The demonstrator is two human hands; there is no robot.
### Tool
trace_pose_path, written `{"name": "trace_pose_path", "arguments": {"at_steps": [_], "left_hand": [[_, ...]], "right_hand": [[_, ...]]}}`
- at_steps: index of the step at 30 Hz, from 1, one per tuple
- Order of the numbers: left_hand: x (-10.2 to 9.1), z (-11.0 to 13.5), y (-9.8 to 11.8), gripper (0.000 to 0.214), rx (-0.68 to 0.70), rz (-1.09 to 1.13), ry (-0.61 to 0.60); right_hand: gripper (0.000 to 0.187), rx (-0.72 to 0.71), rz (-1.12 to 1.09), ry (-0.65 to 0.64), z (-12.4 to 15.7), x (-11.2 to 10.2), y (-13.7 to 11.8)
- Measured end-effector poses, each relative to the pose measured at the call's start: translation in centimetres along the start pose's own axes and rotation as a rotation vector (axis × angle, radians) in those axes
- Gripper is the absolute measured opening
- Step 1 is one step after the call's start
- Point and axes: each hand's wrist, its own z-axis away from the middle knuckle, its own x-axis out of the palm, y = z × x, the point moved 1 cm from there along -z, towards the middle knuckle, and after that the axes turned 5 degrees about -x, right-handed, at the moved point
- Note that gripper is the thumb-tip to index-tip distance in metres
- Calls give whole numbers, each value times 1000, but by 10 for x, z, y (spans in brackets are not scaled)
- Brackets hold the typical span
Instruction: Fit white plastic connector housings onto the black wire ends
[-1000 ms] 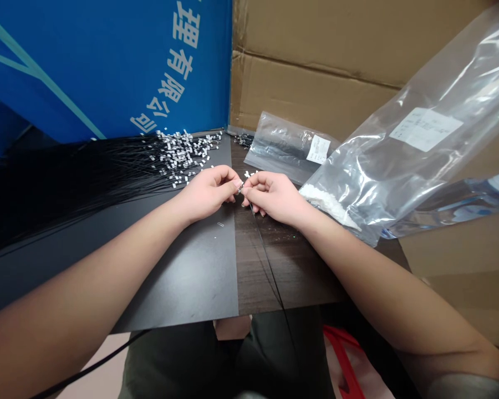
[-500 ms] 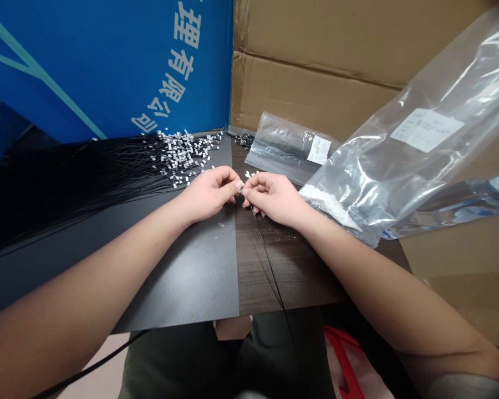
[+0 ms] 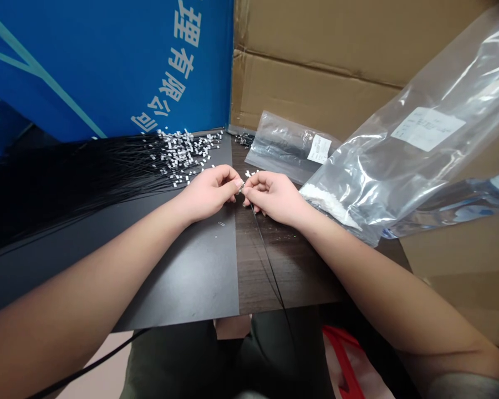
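My left hand (image 3: 217, 189) and my right hand (image 3: 272, 197) meet fingertip to fingertip above the dark wood tabletop. Between thumb and forefinger my left hand pinches a tiny white connector (image 3: 241, 186), mostly hidden by the fingers. My right hand is closed on the end of a thin black cable (image 3: 270, 260), which trails down over the table edge toward my lap. Just behind the fingers lie a few loose white connectors (image 3: 249, 173). Whether the cable end sits inside the connector cannot be made out.
A heap of black cables with white ends (image 3: 181, 152) lies at left. A small labelled plastic bag (image 3: 283, 144) is behind my hands. At right are a large clear bag (image 3: 399, 166) holding white pieces and a plastic bottle (image 3: 453, 208). Blue and cardboard panels (image 3: 316, 72) stand behind.
Almost nothing differs. Both hands keep their pinch at the same spot, with only a very slight shift of the fingers and arms.
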Motion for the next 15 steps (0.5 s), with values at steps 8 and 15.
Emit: {"name": "trace_pose_path", "arguments": {"at_steps": [8,15], "left_hand": [[0,0,-2,22,11,18,0],[0,0,0,20,13,22,7]], "right_hand": [[8,-14,15,4,0,0,0],[7,-31,13,-1,0,-1,1]]}}
